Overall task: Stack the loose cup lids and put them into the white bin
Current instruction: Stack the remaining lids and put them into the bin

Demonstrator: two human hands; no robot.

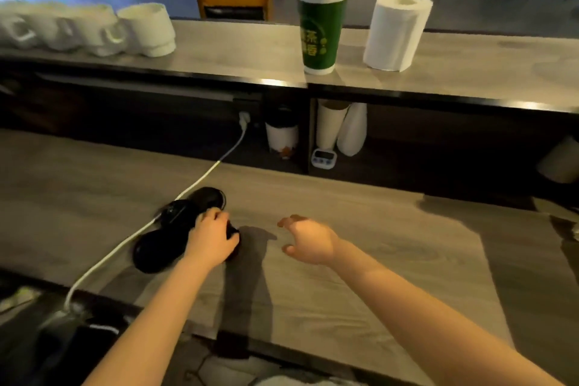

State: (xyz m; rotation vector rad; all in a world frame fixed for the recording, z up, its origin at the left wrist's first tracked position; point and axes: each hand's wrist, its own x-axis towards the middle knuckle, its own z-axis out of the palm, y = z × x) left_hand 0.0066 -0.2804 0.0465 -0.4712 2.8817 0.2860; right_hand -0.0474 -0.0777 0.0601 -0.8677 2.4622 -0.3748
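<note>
Gathering black lids on the desk: your left grip clamps one, the others at its ten o'clock; bring your spread, empty right grip across to square rims before nesting.

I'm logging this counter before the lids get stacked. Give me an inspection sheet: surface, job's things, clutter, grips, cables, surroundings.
surface: grey wood-grain counter, bare to the right of the hands.
job's things: black lids lie loose and overlapping at left; white bin not in view.
clutter: timer and paper cups under the upper ledge; on it, white mugs, green cup stack, paper towel roll.
grips: left hand grips a lid; right hand open, above the counter, holding nothing.
cables: white cable runs from a plug under the ledge, past the lids, off the near edge.
surroundings: wooden chair behind the ledge; room blurred.
</note>
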